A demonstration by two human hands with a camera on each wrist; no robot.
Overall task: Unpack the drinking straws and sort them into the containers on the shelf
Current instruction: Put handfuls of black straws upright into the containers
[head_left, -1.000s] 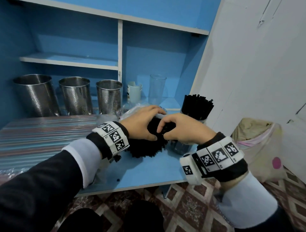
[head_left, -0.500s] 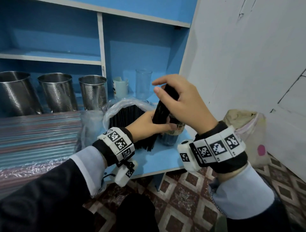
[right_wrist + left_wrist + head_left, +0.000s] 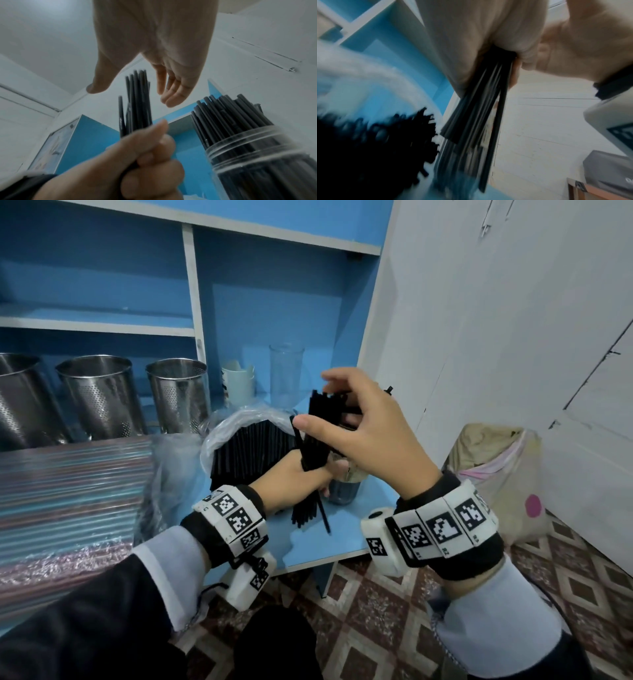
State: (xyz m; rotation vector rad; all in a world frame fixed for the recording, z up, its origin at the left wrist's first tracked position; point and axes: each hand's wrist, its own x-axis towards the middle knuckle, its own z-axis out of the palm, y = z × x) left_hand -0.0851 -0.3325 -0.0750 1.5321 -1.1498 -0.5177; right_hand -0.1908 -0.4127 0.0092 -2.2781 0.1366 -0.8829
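Landmark: the clear jar [image 3: 254, 151] of black straws standing near the right front corner of the blue shelf board [image 3: 342, 539]. Far to the jar's left, a sheet of striped packaging [image 3: 68, 491] covers the board, and three perforated steel canisters [image 3: 99, 395] stand in a row behind it. Closer to the jar's left lies an opened plastic bag [image 3: 233, 422] holding a mass of black straws [image 3: 253, 446]. Behind and left of the jar stand a white cup [image 3: 239, 381] and a tall clear glass [image 3: 286, 371]. Just left of the jar, the left hand [image 3: 294, 481] is clenched in a fist around the middle of a straw bundle [image 3: 318, 436], held upright with both ends protruding. Above the bundle and jar, the right hand [image 3: 363, 433] hovers with fingers spread and relaxed, thumb apart; whether its fingertips touch the bundle's top cannot be determined. To the jar's right, off the shelf, a lined bin [image 3: 496, 474] sits on the tiled floor.
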